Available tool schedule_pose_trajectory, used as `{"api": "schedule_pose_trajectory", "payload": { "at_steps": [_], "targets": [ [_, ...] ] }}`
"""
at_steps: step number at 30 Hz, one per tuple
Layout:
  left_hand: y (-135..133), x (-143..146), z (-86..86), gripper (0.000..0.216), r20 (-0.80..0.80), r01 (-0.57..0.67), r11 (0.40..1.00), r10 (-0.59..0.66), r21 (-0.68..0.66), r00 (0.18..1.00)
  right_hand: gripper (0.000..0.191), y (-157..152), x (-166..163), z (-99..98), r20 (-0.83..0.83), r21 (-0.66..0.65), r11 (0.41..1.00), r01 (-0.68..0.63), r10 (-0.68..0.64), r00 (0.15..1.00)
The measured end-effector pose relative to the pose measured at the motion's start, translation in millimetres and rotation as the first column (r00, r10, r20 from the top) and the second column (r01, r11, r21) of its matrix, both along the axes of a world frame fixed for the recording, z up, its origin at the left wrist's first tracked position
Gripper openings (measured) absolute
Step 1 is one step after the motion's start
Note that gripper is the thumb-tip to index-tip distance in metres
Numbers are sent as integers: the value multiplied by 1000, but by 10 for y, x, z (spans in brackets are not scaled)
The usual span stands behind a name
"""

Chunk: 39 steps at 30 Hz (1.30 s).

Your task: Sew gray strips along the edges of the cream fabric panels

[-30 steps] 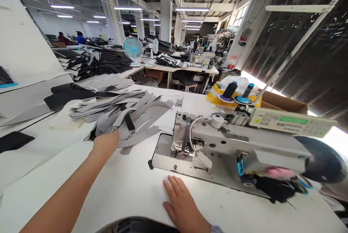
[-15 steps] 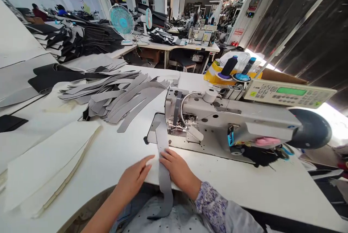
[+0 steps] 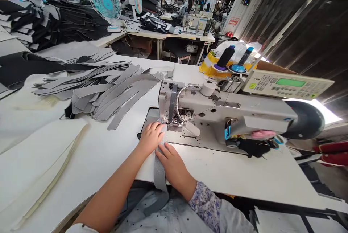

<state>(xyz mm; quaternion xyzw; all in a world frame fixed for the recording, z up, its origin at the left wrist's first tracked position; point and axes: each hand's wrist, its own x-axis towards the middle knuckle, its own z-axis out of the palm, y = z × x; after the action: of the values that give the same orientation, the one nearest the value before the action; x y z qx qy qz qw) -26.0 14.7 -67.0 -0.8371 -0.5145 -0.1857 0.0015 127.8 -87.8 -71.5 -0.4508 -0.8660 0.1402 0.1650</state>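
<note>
A long grey fabric strip [image 3: 160, 175] runs from the needle area of the sewing machine [image 3: 217, 113] across the white table [image 3: 108, 153] and hangs over its front edge. My left hand [image 3: 150, 138] lies on the strip's far end just in front of the presser foot, fingers curled down on it. Flat on the strip a little nearer to me rests my right hand [image 3: 172, 164], pressing it to the table.
A heap of grey cut strips [image 3: 108, 91] lies left of the machine, with white sheets [image 3: 35, 167] at the near left. Thread cones [image 3: 225, 58] and a control panel [image 3: 285, 84] stand behind the machine. Fans [image 3: 104, 2] and dark fabric stacks fill the tables beyond.
Both hands have slid the grey strip forward toward the needle; the left hand now sits at the presser foot. A second ago the left hand was at the strip heap.
</note>
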Motion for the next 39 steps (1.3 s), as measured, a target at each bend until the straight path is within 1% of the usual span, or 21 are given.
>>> {"api": "schedule_pose_trajectory", "payload": {
  "at_steps": [7,11,16,21,26,30,39],
  "targets": [
    [-58,-18,15,36,9,45,998,-44,-49,999,60,-129,4,-16,24,6,1000,2,-2,1000],
    [25,-4,14,36,12,43,997,-42,-72,999,58,-35,-12,-16,10,17,1000,8,-8,1000],
    [108,-1,38,35,3,52,997,-52,-58,999,52,50,-44,-38,16,49,999,14,-15,1000],
    [180,-29,76,29,-15,71,995,-72,-66,997,52,129,-87,-30,20,56,998,-3,2,1000],
    [250,-45,50,25,-36,76,996,-78,-44,996,59,202,-91,-9,4,25,1000,3,-3,1000],
    [312,-30,45,25,-45,73,996,-76,-52,996,66,231,-84,-20,-23,2,1000,20,-20,1000],
    [410,-14,26,25,-61,43,998,-46,-47,997,69,298,-91,-45,-68,-21,997,71,-72,995]
  ]
}}
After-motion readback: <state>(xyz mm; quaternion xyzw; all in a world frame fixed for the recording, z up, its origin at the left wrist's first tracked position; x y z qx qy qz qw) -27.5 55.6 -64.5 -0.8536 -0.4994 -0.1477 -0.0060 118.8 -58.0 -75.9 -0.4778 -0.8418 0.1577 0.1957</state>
